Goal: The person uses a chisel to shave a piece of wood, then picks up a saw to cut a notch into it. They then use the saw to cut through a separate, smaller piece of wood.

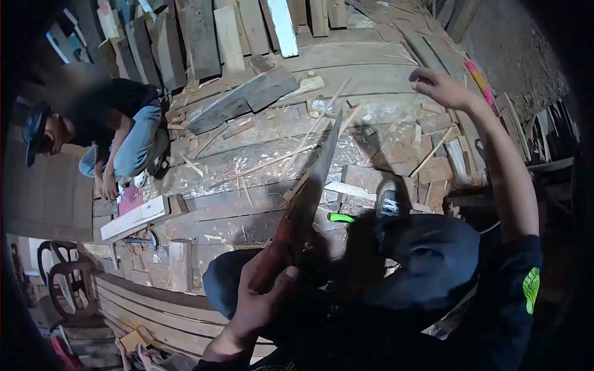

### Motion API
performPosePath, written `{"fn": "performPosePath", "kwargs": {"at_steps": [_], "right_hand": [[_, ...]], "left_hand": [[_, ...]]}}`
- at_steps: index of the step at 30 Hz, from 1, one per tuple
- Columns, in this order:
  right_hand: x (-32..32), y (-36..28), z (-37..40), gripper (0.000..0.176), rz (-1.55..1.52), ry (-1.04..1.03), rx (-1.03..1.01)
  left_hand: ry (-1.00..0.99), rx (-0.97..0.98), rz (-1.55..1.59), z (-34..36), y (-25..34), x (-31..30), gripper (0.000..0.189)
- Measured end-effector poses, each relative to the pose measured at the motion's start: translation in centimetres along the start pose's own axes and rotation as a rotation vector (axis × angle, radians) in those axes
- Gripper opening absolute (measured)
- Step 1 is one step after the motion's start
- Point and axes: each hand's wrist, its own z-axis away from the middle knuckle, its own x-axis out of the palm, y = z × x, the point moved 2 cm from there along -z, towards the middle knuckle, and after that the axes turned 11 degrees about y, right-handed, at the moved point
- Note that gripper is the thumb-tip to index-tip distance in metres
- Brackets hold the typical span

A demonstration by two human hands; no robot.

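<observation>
A handsaw (315,179) with a reddish-brown wooden handle points up and away across the middle of the view. My left hand (263,297) is wrapped round its handle, low in the centre. My right hand (440,88) is raised at the upper right over the boards, its fingers partly curled but apart and holding nothing. Below the saw blade, a bright green object (340,217) lies on the floor near my shoe (388,201). Thin wood strips and shavings are scattered around the blade.
Another person (117,117) crouches at the left. Thick timber (241,102) lies beyond the saw, and upright planks (253,28) line the back. A white-faced board (135,217) rests at the left. A chair-like wooden frame (62,272) and someone's hands (143,355) show lower left.
</observation>
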Motion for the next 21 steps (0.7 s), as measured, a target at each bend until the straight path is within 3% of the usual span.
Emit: {"fn": "performPosePath", "kwargs": {"at_steps": [1, 2, 3, 4, 5, 6, 7, 8, 9, 10, 11, 13, 14, 15, 17, 19, 20, 21], "right_hand": [[0.0, 0.2, 3.5, 0.043, -0.113, 0.044, -0.023], [0.7, 0.6, 7.2, 0.047, -0.275, -0.044, 0.161], [2.3, 0.3, 11.8, 0.047, -0.474, 0.049, 0.320], [3.2, 1.1, 15.6, 0.045, -0.284, -0.048, 0.385], [4.8, 1.1, 19.9, 0.041, -0.308, -0.016, 0.433], [7.8, 3.2, 24.5, 0.044, -0.568, -0.074, 0.639], [9.8, 3.9, 29.0, 0.041, -0.431, -0.037, 0.599], [11.3, 2.7, 33.2, 0.039, -0.744, 0.012, 0.842], [13.1, 1.5, 37.9, 0.037, -0.770, 0.072, 0.805], [17.4, 4.7, 46.2, 0.043, -1.080, 0.065, 0.918], [18.0, 1.7, 48.8, 0.043, -1.095, 0.024, 1.074], [19.6, -3.8, 51.4, 0.044, -1.141, -0.050, 1.318], [20.0, -5.9, 52.5, 0.044, -1.167, -0.078, 1.404], [20.3, -7.3, 53.6, 0.045, -1.187, -0.099, 1.475], [21.7, -8.7, 54.7, 0.046, -1.225, -0.124, 1.587], [24.8, -7.7, 56.5, 0.042, -1.372, -0.092, 1.736], [26.5, -6.5, 59.0, 0.040, -1.326, -0.097, 1.598], [27.6, -6.6, 59.6, 0.037, -1.657, 0.212, 1.677]], "left_hand": [[-0.017, -0.005, 0.000, -0.2, 0.1, 0.2, 0.022], [-0.010, -0.021, -0.010, -0.5, 0.1, 0.4, 0.022], [0.000, -0.036, -0.019, -0.7, 0.0, 0.4, 0.022], [-0.007, -0.039, -0.019, -1.0, -0.2, 0.6, 0.022], [-0.001, -0.033, -0.028, -1.1, -0.3, 0.6, 0.033], [0.006, -0.032, -0.037, -1.1, -0.6, 0.8, 0.047], [0.000, -0.042, -0.038, -1.1, -0.7, 0.9, 0.047], [0.005, -0.038, -0.045, -1.1, -0.5, 1.0, 0.052], [0.006, -0.030, -0.055, -1.3, -0.4, 1.0, 0.056], [0.019, -0.031, -0.056, -1.3, -0.4, 1.0, 0.051], [-0.003, -0.041, -0.065, -1.2, -0.2, 1.1, 0.051], [0.150, -0.128, -0.115, -1.0, 0.0, 1.4, 0.046], [0.256, -0.130, 0.038, -1.2, -0.6, 1.9, 0.016], [0.232, -0.065, -0.107, -1.3, 0.1, 2.2, 0.020], [0.324, -0.081, -0.094, -1.2, -1.8, 1.0, 0.032], [0.135, 0.170, -0.173, -3.9, -10.4, -8.9, 0.035], [0.262, 0.487, -0.376, -2.9, -7.1, -4.4, 0.031], [0.389, 0.821, -0.554, -1.3, -4.1, -1.0, 0.030]]}}
